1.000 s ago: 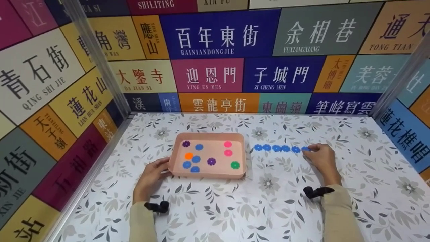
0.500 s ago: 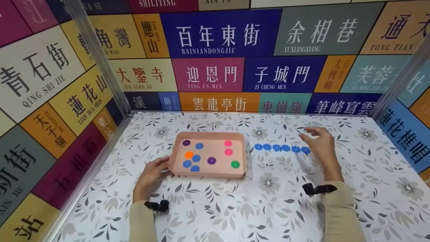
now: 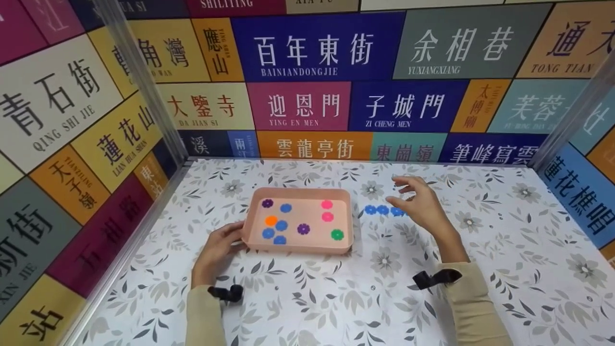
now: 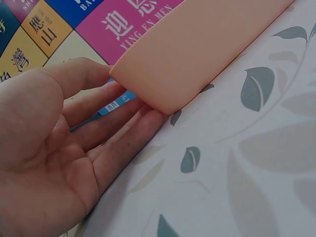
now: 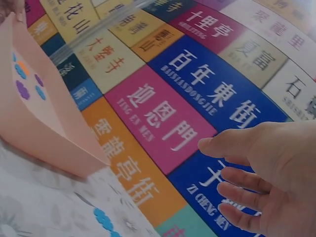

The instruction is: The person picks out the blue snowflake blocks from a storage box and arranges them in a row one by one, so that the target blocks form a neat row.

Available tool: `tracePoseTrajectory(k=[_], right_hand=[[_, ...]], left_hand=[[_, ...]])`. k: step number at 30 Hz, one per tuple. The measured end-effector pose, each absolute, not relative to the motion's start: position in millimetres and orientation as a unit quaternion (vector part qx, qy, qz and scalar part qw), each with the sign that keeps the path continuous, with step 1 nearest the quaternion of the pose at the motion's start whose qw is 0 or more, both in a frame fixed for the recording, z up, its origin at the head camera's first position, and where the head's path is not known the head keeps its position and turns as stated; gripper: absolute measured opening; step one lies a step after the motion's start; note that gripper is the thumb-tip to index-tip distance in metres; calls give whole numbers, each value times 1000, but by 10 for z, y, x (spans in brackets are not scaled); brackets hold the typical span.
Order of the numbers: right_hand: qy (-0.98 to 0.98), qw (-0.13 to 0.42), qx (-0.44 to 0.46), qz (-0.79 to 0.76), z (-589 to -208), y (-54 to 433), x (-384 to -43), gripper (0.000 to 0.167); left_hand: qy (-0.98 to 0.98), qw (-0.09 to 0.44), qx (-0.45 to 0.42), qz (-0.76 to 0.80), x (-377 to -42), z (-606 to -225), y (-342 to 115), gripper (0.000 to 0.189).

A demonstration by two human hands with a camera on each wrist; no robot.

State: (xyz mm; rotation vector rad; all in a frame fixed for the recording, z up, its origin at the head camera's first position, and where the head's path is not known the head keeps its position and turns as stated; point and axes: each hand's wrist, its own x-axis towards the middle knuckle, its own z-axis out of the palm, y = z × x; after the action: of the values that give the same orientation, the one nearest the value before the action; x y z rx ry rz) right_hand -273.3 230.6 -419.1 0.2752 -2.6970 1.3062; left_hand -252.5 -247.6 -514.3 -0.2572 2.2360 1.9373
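Note:
A shallow pink tray (image 3: 298,247) holds small flower-shaped pieces: several blue ones (image 3: 286,208), two purple ones (image 3: 303,229), two pink ones (image 3: 327,217), a green one (image 3: 338,234) and an orange one (image 3: 271,221). My left hand (image 3: 217,250) touches the tray's left end; in the left wrist view its relaxed fingers (image 4: 118,143) meet the wall and lower corner. To the right of the tray, blue flower pieces (image 3: 382,210) lie in a row. Over that row's right part hovers my right hand (image 3: 423,206), thumb and fingers spread, holding nothing, and it hides some pieces.
A white cloth with a grey leaf and flower print (image 3: 336,302) covers the table. Colourful panels with Chinese lettering (image 3: 317,50) wall it in at the back and both sides, with clear corner posts (image 3: 571,91) between them.
My right hand has let go of the last blue flower piece at the row's right end, lifted, and moved left over the row. My left hand stays at the tray.

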Motion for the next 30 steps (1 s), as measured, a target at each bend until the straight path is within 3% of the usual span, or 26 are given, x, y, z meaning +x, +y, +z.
tracePoseTrajectory(k=[19, 30], right_hand=[[-881, 47, 183, 434, -4089, 1500, -2796, 46], [-862, 30, 158, 481, -4175, 978, -3105, 33]], left_hand=[[755, 88, -68, 646, -2525, -5136, -2485, 42], [752, 91, -67, 650, -2528, -5159, -2517, 42]])
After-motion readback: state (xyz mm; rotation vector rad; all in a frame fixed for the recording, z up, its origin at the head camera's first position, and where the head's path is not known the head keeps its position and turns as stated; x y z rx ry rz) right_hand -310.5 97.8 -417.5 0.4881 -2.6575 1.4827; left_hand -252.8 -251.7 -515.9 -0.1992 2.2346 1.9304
